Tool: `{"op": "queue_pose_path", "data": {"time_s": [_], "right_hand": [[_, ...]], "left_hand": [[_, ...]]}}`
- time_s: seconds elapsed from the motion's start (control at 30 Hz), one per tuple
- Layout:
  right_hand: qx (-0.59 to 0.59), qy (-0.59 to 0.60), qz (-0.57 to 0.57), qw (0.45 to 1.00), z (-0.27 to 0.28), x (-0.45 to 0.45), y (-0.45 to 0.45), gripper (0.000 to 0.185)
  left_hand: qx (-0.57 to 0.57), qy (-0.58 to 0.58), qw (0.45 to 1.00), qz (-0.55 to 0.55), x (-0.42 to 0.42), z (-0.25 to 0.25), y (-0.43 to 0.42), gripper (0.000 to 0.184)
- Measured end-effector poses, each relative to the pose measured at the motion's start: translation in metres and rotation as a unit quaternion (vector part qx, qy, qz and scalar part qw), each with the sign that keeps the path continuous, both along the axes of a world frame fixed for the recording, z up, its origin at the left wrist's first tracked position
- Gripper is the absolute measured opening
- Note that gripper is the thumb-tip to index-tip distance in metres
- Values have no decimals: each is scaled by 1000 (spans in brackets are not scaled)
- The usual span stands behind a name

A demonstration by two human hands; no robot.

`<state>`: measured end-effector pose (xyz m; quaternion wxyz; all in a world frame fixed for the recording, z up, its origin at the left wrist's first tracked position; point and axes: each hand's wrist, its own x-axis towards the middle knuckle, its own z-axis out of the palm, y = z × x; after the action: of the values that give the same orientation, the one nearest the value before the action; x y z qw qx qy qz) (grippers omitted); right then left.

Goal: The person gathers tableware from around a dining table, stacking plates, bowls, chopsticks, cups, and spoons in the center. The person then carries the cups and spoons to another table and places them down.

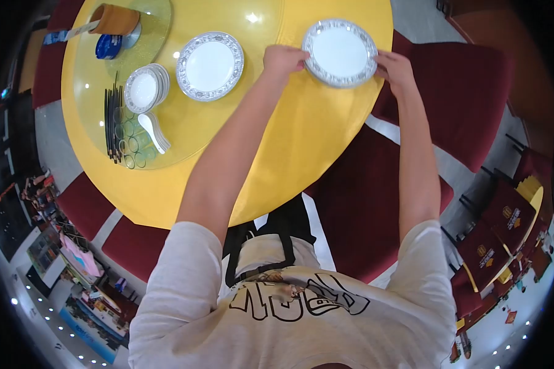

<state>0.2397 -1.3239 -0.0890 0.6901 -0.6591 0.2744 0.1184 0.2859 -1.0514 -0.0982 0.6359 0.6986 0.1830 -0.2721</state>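
My left hand point(284, 60) grips the left rim of a white plate point(340, 52) with a grey patterned border. On the opposite rim, my right hand point(395, 69) has its fingers closed on the same plate. It is at the right side of the yellow round table point(271, 178); a doubled rim suggests more than one plate stacked, though I cannot tell how many. Left of my left hand, a similar patterned plate point(210, 66) rests on the glass turntable point(184, 138).
Small bowls or dishes point(144, 90) are stacked on the turntable, near white spoons point(152, 131), black chopsticks point(112, 123) and several glasses point(131, 147). A brown pot point(114, 19) and a blue object point(108, 47) stand farther back. Dark red chairs point(449, 98) surround the table.
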Motion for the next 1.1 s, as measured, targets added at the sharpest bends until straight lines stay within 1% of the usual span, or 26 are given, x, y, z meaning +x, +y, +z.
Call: {"op": "queue_pose_path", "data": {"time_s": [0.03, 0.1, 0.23, 0.27, 0.3, 0.33, 0.47, 0.6, 0.77, 0.83, 0.87, 0.93, 0.97, 1.03, 1.1], "right_hand": [[-15, 14, -10, 1000, 13, -10, 6, 26], [-32, 22, -9, 999, 39, -17, 22, 25], [-24, -13, 31, 999, 92, 0, 66, 25], [-27, -40, 60, 997, 102, 10, 83, 25], [-29, -65, 88, 994, 109, 19, 100, 25], [-32, -90, 106, 990, 109, 29, 118, 26], [6, -108, 134, 985, 84, 62, 186, 26], [1, -102, 156, 982, 60, 81, 230, 24], [-26, -92, 189, 977, 45, 92, 253, 23], [-85, -90, 202, 971, 35, 96, 259, 22], [-87, -92, 204, 971, 30, 98, 261, 22], [-189, -113, 229, 948, 28, 100, 264, 21], [-190, -113, 229, 948, 27, 100, 264, 21], [-283, -163, 256, 910, 35, 97, 265, 21], [-304, -168, 267, 899, 41, 96, 267, 21]], "left_hand": [[0, 6, 1000, -4, -11, 10, 6, 29], [-17, 4, 999, 28, -32, 33, 19, 29], [-53, -19, 993, 108, -56, 85, 59, 30], [-54, -26, 992, 114, -56, 92, 73, 30], [-65, -43, 984, 161, -56, 97, 88, 30], [-74, -57, 974, 208, -57, 99, 104, 30], [-37, -61, 964, 256, -52, 92, 166, 37], [-11, -60, 957, 283, -49, 87, 200, 36], [-2, -57, 956, 288, -51, 79, 218, 33], [1, -50, 957, 287, -52, 74, 223, 32], [5, -42, 958, 285, -53, 72, 224, 32], [1, -43, 956, 291, -53, 71, 223, 32], [-1, -42, 954, 297, -54, 69, 223, 32], [-7, -44, 954, 298, -52, 62, 225, 33], [-12, -41, 953, 300, -52, 59, 225, 34]]}}
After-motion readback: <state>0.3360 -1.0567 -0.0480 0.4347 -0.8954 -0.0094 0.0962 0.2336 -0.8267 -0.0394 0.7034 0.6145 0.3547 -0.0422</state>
